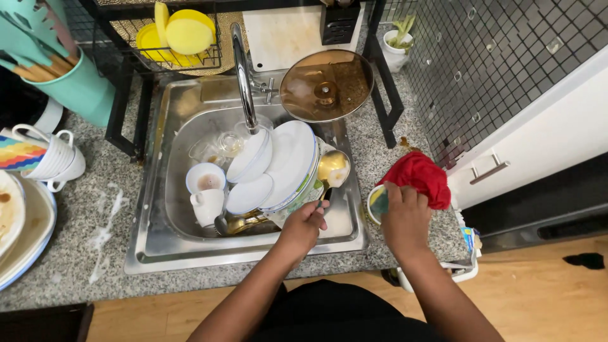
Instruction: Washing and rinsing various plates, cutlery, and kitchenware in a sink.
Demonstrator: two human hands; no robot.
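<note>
My left hand (303, 227) grips the handle of a gold ladle (333, 168), whose bowl rests over the right side of the steel sink (158, 215). My right hand (403, 218) presses a green and yellow sponge (379, 204) into a small bowl (370, 208) on the granite counter, right of the sink. A red cloth (419, 174) lies just behind that hand. The sink holds stacked white plates (288, 161), white bowls (250, 157) and white cups (206, 206).
A tall chrome tap (244, 76) rises over the sink, with a glass pan lid (326, 85) leaning behind. Yellow dishes (180, 31) sit in a black rack. Mugs (54, 158) and dirty plates (19, 228) stand at the left. Soap suds (104, 221) streak the counter.
</note>
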